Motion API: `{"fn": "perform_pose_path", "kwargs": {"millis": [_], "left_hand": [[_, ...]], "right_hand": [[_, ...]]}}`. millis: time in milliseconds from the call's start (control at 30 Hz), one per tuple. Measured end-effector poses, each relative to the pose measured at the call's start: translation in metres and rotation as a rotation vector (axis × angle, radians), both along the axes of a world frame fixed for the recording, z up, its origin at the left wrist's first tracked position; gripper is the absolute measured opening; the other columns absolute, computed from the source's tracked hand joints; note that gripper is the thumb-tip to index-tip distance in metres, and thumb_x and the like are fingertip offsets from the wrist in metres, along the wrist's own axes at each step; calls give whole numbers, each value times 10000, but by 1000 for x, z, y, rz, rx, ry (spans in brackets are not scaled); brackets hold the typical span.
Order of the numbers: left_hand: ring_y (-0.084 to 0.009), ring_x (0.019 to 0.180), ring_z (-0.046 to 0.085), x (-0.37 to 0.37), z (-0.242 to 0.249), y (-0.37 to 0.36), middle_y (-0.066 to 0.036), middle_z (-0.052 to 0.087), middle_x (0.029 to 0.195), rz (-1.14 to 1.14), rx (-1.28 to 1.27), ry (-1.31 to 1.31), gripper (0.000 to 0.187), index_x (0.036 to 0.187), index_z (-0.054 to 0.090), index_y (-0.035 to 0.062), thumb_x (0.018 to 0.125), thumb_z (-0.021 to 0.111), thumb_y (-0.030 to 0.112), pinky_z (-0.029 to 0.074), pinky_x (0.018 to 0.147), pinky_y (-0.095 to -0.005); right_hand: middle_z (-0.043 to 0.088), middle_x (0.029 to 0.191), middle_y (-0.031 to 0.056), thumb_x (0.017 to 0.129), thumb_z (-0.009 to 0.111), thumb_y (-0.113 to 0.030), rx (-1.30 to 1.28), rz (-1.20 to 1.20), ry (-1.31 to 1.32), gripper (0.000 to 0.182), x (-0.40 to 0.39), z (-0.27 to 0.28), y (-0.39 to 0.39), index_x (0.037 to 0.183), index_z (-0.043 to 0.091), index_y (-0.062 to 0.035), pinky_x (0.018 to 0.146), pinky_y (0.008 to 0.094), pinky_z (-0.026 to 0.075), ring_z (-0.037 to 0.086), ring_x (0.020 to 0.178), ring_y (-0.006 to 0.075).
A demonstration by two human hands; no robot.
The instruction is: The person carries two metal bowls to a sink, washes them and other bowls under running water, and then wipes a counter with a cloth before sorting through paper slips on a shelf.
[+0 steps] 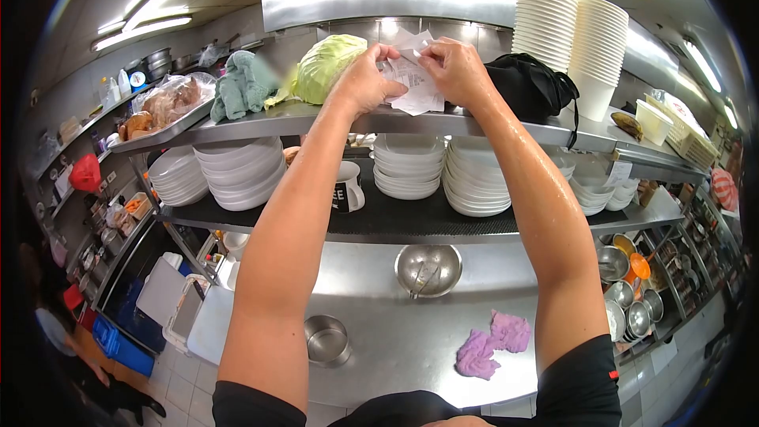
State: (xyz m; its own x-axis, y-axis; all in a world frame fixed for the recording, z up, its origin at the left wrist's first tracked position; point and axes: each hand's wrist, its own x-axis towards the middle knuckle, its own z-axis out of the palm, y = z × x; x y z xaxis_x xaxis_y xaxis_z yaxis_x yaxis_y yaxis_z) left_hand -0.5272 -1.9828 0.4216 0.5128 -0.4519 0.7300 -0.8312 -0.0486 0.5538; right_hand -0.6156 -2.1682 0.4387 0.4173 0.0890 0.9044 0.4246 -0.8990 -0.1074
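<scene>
Both of my arms reach up to the top steel shelf, where white printed paper slips (417,83), which look like receipts, are bunched together. With its thumb over their left edge, my left hand (365,83) holds the slips; part of its grip is hidden. My right hand (457,71) pinches the slips near their upper right. A pale green cabbage (328,67) sits just left of my left hand. Beside my right hand lies a black cloth bag (528,87) with a hanging strap.
Tall stacks of white tubs (545,28) stand right on the shelf. Left are a grey-green towel (243,87) and a tray of bagged food (170,103). Below are stacked white bowls (241,174), a mug (348,190), metal bowl (428,270), pot (326,341) and purple cloths (494,344). Another person (87,364) is lower left.
</scene>
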Motion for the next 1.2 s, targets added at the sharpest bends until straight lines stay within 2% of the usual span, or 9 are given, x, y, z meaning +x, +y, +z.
{"fn": "perform_pose_path", "kwargs": {"millis": [167, 267, 400, 467, 500, 767, 900, 1000, 1200], "left_hand": [[-130, 811, 626, -7, 3, 5, -77, 677, 1020, 10, 92, 129, 499, 1230, 618, 26, 769, 807, 27, 539, 725, -263], [-113, 745, 619, -2, 9, 5, -75, 680, 965, -124, -23, 359, 413, 1179, 637, 0, 806, 801, 71, 525, 670, -244], [-116, 773, 629, 7, 7, -2, -81, 680, 969, -125, -80, 399, 368, 1132, 650, -16, 820, 806, 103, 525, 687, -252], [-130, 819, 645, 5, 2, -3, -88, 684, 970, 119, 36, 40, 361, 1118, 648, -20, 821, 810, 106, 532, 727, -272], [-147, 870, 657, 0, 4, -1, -89, 685, 987, 135, 56, 72, 369, 1119, 634, -32, 814, 810, 82, 537, 780, -297], [-177, 987, 668, -2, 7, 0, -141, 645, 1205, -40, -2, 220, 619, 1358, 518, -40, 797, 777, 5, 559, 823, -313], [-186, 997, 674, -6, 13, 6, -137, 634, 1233, -141, 35, 373, 697, 1433, 459, -19, 792, 733, -23, 573, 810, -327], [-190, 990, 676, -6, 13, 5, -130, 636, 1227, -141, 36, 391, 744, 1459, 427, -4, 776, 719, -41, 577, 800, -340], [-176, 963, 690, 19, 17, 4, -96, 697, 1075, -299, -41, 545, 341, 1193, 668, 13, 870, 671, 126, 551, 863, -300]], "right_hand": [[699, 1003, 171, 840, 714, -173, -49, 75, 91, 177, -2, -4, -6, 961, 795, -71, 807, 407, 544, 685, 902, 354], [693, 1020, 172, 815, 714, -164, -30, 108, 147, 196, 0, -5, -11, 975, 805, -96, 817, 404, 543, 681, 918, 351], [695, 1021, 182, 812, 691, -130, -26, 124, 149, 215, -4, -6, -6, 990, 805, -88, 839, 390, 543, 683, 917, 355], [666, 947, 120, 832, 676, -15, -64, 137, 155, 230, -15, -3, 1, 1042, 770, -10, 751, 306, 521, 642, 824, 196], [666, 947, 120, 832, 676, -15, -64, 138, 153, 230, -14, -3, 2, 1042, 770, -10, 751, 306, 521, 642, 824, 196], [714, 1061, 160, 831, 634, 50, 35, 191, 39, 284, -8, -4, -1, 1099, 724, 20, 896, 344, 537, 703, 980, 283], [717, 1063, 167, 822, 638, 65, 3, 155, 61, 274, -12, -3, 1, 1077, 725, 14, 898, 352, 534, 705, 989, 298], [706, 1011, 196, 806, 649, 34, -34, 187, -23, 255, -11, -5, 2, 1051, 705, -12, 818, 427, 530, 680, 942, 391], [707, 927, 205, 806, 669, -17, -80, 34, -1, 229, -9, -3, 4, 1032, 641, -48, 753, 464, 518, 662, 902, 425]]}}
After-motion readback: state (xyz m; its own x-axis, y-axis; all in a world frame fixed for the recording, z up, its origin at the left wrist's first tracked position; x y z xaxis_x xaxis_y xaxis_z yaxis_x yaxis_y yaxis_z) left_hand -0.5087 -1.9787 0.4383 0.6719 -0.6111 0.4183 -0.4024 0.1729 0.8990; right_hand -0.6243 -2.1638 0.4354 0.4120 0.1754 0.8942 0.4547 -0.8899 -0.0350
